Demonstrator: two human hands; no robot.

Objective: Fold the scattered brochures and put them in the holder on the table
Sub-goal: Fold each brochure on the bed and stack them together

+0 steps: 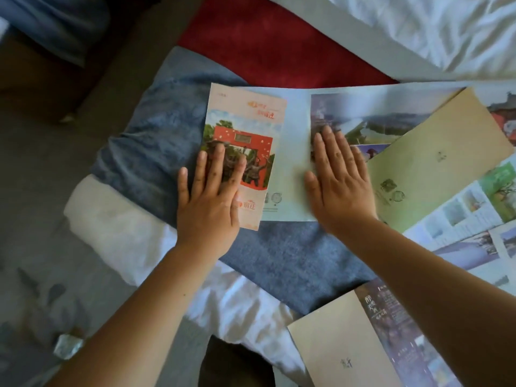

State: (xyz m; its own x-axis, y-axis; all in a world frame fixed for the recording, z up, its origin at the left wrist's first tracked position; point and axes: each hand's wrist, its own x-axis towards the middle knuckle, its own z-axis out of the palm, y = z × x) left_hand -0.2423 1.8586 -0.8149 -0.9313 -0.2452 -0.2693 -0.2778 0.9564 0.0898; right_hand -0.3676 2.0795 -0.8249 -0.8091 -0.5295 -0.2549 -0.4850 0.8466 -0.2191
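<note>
Both hands flat, fingers spread, grasping nothing: left hand [208,201] pressing folded panel of brochure [244,152] to set crease; right hand [339,181] pinning open panel against slipping on blue towel [293,261], on bed. Further brochures [435,166] unfolded right. Holder out of view.

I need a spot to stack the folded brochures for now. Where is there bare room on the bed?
The blue blanket is bare just below both hands, between the pink brochure and the tan leaflet. The red cloth above is also free. The right side is crowded: the green leaflet overlaps open photo sheets.
</note>
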